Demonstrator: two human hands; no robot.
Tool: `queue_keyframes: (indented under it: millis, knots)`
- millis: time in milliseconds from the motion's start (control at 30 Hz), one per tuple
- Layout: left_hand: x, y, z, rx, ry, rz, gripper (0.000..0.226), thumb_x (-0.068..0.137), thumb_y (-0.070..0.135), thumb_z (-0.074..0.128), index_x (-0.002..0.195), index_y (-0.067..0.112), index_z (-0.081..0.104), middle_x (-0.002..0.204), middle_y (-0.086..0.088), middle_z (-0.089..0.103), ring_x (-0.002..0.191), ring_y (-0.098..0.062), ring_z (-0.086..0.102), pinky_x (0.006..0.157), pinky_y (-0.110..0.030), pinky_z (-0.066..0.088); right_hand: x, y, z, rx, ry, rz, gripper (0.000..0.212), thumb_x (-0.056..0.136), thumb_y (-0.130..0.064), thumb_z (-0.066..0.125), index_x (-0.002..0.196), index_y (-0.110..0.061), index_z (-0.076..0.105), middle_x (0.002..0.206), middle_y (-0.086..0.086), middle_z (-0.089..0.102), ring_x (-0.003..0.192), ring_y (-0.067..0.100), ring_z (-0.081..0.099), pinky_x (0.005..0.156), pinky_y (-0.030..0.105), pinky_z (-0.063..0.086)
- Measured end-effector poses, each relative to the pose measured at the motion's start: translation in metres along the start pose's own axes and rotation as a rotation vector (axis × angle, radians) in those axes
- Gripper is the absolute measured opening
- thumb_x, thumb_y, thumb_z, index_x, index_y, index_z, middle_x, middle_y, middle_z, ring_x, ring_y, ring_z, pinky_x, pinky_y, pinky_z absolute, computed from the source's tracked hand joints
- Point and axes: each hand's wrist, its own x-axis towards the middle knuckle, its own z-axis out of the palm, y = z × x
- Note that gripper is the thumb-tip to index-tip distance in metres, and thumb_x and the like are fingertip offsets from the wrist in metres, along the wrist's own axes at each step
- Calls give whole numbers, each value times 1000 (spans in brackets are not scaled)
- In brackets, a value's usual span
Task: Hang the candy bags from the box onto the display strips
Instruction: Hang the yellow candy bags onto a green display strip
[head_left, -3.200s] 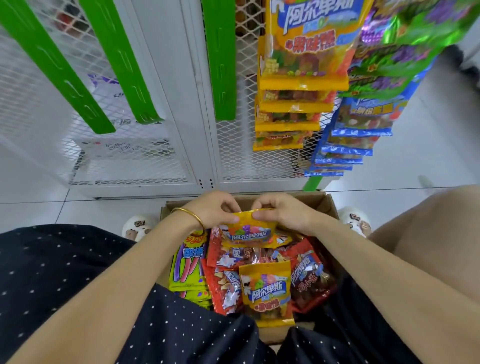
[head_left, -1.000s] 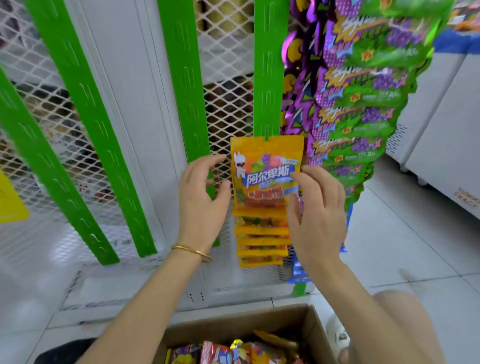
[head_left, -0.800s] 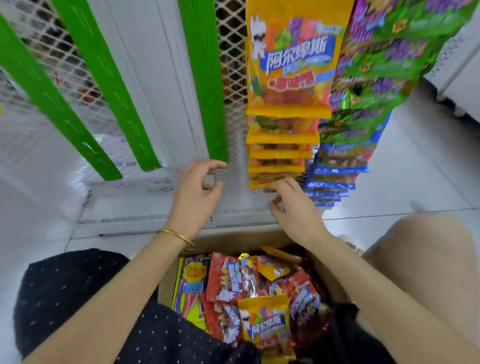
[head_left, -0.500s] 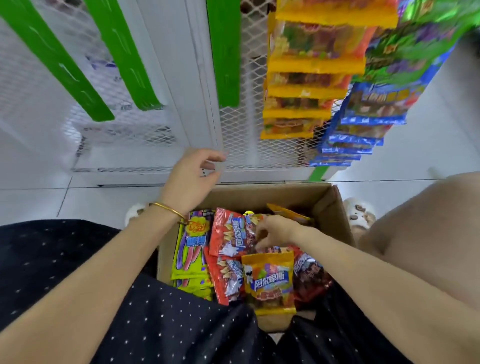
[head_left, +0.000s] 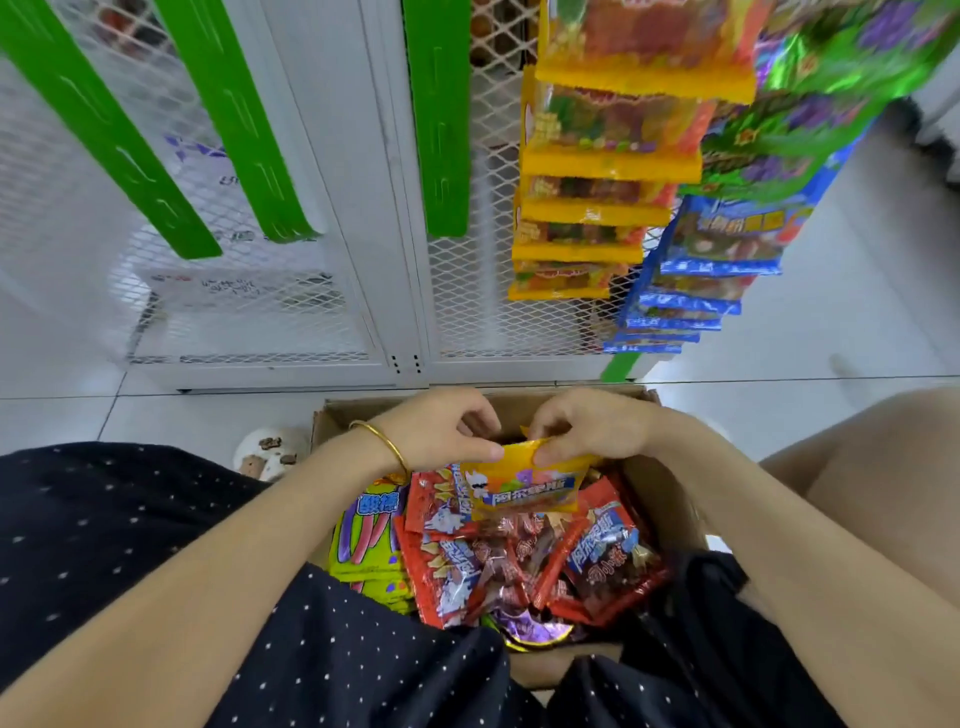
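White tiled floor (head_left: 810, 332) runs under a white wire-mesh rack (head_left: 291, 291) hung with bare green plastic display strips (head_left: 441, 119). Beside them hang a column of yellow candy bags (head_left: 597, 208) and, further right, green and blue ones (head_left: 727, 234). Below sits an open brown cardboard box (head_left: 670, 499) of mixed candy bags, red ones (head_left: 467, 566) in the middle and a lime-green pack (head_left: 363, 535) at its left side. Over the box, both hands pinch the top edge of one yellow candy bag with a white cartoon rabbit (head_left: 524, 480): the left hand (head_left: 441, 431), a gold bangle (head_left: 382, 441) on its wrist, and the right hand (head_left: 587, 428), thumbs against curled fingers. Both forearms reach forward from the lower corners and meet at the bag. Its blue band carries Chinese characters, too blurred to read surely.
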Motion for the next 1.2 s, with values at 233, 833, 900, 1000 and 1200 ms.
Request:
queue_keyframes:
  millis: [233,833,900,1000,1200]
  knots:
    - [-7,43,-37,-156,332,123,1,87,18,62,86,17,62,89,0,61,80,-10,53,63,-11,39,-51,-32,-41,460,533,-87,13,82,-11,68,72,-20,68,69,-11,67,65,1,62,60,15,48]
    - [16,258,-255,-366,1008,554,17,90,14,58,104,5,57,82,1,59,75,-9,57,74,-21,48,-131,-173,-211,-58,1284,-454,12,88,-5,59,90,-16,62,84,-5,55,72,-3,50,66,5,35]
    - [13,264,-259,-396,951,555,12,91,18,58,96,7,57,77,-1,57,70,-11,54,68,-26,48,-127,-184,-221,-105,1381,-475,9,88,-5,59,93,-11,64,85,-4,55,75,2,46,69,7,34]
    - [8,269,-266,-333,935,516,19,90,24,58,84,6,60,68,-3,52,60,-11,44,57,-23,37,-119,-200,-235,-189,1530,-461,9,88,-8,59,95,-8,65,87,-4,55,81,6,46,70,6,33]
    - [-3,272,-268,-351,881,453,27,89,31,59,70,11,58,72,-10,56,66,-17,51,68,-32,44,-103,-213,-248,-228,1645,-372,7,92,-15,54,95,-8,55,94,7,58,80,23,55,73,37,40]
